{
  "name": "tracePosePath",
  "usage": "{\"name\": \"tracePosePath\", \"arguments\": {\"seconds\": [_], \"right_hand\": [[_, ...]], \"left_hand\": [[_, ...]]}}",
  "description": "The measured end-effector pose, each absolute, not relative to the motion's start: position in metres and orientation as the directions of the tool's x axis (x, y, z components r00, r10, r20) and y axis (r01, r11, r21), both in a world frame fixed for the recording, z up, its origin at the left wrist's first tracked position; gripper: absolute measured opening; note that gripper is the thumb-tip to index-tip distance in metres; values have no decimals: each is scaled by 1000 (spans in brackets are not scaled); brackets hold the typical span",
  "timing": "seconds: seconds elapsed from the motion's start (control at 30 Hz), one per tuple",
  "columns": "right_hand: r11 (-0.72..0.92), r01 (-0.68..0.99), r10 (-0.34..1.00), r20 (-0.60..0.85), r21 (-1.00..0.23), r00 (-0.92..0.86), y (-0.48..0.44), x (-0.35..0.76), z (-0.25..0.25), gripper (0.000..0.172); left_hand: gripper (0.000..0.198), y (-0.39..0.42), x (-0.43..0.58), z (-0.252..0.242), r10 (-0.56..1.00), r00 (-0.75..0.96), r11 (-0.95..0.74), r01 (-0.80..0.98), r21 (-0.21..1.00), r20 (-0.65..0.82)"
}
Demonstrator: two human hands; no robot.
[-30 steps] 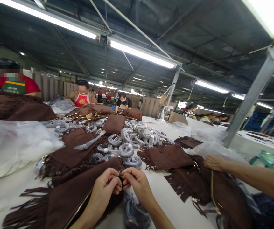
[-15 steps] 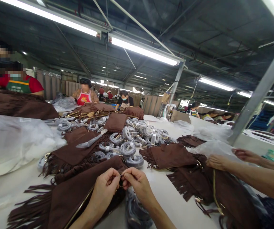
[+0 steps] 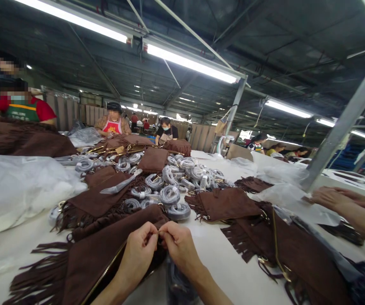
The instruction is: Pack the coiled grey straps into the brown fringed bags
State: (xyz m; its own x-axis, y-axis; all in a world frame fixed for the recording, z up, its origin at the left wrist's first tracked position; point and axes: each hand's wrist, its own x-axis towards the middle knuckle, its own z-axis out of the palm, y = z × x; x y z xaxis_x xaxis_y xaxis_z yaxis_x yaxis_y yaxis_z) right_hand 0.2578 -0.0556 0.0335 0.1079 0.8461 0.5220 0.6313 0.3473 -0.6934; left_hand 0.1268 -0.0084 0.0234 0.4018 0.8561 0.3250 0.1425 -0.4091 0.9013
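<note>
A brown fringed bag (image 3: 90,262) lies in front of me with its gold zipper (image 3: 104,271) facing my side. At the bag's upper right end, my left hand (image 3: 141,245) and my right hand (image 3: 182,250) meet, thumbs and fingertips pinched together. Whatever small piece they grip is mostly covered by the fingers; I cannot make out its kind. Under my right hand and wrist sits a dark coiled strap in clear plastic (image 3: 178,281). Just beyond my hands lie more grey wrapped coiled straps (image 3: 169,195).
More brown fringed bags (image 3: 229,203) lie across the white table (image 3: 214,250). Large plastic sheeting (image 3: 20,190) covers the left side. At right, a co-worker's hands (image 3: 335,198) are by a clear plastic bag (image 3: 299,205). A metal post (image 3: 344,123) rises behind. Several people work farther back.
My hands stay pinched at the bag's end, with the fingers drawn slightly closer over the small piece. The co-worker's hands have moved off the brown bag at right, toward the clear plastic.
</note>
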Motion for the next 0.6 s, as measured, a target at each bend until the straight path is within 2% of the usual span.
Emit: {"name": "tracePosePath", "arguments": {"seconds": [0.1, 0.23, 0.27, 0.33, 0.37, 0.4, 0.47, 0.5, 0.57, 0.6], "right_hand": [[367, 711, 825, 562, -600, 48, -56, 258, 37, 23], [319, 744, 863, 505, -588, 29, -76, 268, 52, 21], [265, 774, 888, 458, -575, 36, -85, 271, 54, 31], [117, 846, 955, 293, -520, 48, -106, 277, 51, 72], [51, 875, 979, 196, -481, 50, -117, 279, 47, 86], [7, 895, 992, 119, -446, 51, -126, 281, 42, 90], [-26, 911, 996, 64, -413, 57, -139, 282, 32, 75], [-35, 908, 994, 79, -418, 75, -144, 283, 31, 65], [-68, 874, 982, 121, -480, 142, -151, 284, 37, 47], [-80, 844, 976, 128, -530, 174, -154, 285, 45, 38]], "left_hand": [[18, -9, 127, 23, 852, 406, -429, 183, 884, 330], [17, -7, 123, 33, 813, 490, -459, 208, 864, 314], [17, -6, 121, 37, 800, 509, -481, 230, 846, 317], [20, -6, 117, 45, 762, 548, -561, 292, 775, 345], [22, -7, 115, 47, 730, 577, -614, 318, 722, 367], [22, -8, 112, 49, 685, 615, -675, 335, 657, 390], [19, -13, 104, 50, 599, 683, -779, 378, 500, 418], [29, -15, 98, 49, 579, 702, -808, 422, 412, 415], [64, -18, 81, 47, 603, 699, -796, 561, 228, 385], [70, -19, 70, 46, 641, 680, -757, 638, 144, 357]]}}
